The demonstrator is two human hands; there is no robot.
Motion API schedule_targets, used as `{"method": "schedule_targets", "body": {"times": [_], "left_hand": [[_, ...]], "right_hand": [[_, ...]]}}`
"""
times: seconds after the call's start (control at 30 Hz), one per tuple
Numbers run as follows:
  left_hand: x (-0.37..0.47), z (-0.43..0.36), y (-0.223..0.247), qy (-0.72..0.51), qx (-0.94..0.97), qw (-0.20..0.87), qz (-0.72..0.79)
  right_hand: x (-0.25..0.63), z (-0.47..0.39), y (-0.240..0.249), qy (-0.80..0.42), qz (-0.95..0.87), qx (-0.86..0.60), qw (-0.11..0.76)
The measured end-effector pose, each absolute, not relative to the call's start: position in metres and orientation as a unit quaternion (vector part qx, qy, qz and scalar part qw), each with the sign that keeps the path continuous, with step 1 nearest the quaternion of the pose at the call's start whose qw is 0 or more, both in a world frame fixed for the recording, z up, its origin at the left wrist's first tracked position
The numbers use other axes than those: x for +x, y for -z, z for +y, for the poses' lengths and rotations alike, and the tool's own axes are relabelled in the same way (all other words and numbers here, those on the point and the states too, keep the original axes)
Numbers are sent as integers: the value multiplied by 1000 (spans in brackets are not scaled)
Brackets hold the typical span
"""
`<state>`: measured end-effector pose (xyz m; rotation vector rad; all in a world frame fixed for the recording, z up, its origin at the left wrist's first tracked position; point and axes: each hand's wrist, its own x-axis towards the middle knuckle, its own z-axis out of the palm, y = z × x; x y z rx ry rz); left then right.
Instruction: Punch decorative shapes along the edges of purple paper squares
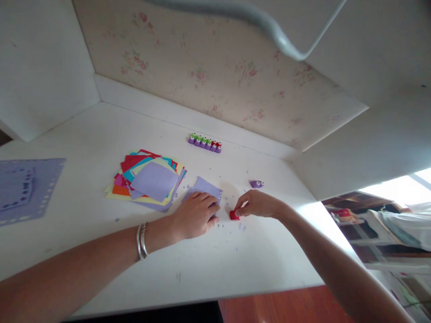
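My left hand [198,214] rests on a purple sheet of paper [206,186] on the white desk, its fingers slightly bent and apart. The sheet's right edge has small punched holes, and its lower part is hidden under the hand. Just to the right, my right hand [254,204] pinches a small red paper punch [233,215] between thumb and fingers. The punch stands at desk level, apart from the sheet's visible edge. Tiny purple paper bits [242,227] are scattered around it.
Left of my hands lies a pile of coloured paper [155,181]. Several green, red and purple punches [204,143] stand in rows near the back wall. Another purple punch [257,184] lies behind my right hand. Purple sheets with punched edges [50,188] lie far left.
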<state>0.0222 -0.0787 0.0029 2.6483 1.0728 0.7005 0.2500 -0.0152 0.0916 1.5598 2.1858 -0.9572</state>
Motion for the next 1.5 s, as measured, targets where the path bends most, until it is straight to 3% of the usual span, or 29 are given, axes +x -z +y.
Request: {"method": "schedule_targets", "body": {"times": [0.23,0.7,0.93,1.13,1.37,1.5], "left_hand": [[22,-79,-2,-244,895,87,364],[22,-80,1,-250,894,90,362],[23,-81,-4,-255,888,84,372],[21,-80,-2,-257,890,80,369],[21,-80,-6,-239,890,93,377],[21,-81,-8,-241,888,101,379]], "right_hand": [[256,-24,-91,330,761,548,102],[257,-31,-96,318,769,545,98],[249,-65,-83,236,829,506,4],[305,-49,-81,274,777,561,-82],[379,-21,-86,451,626,564,-293],[387,-22,-78,525,569,537,-335]]}}
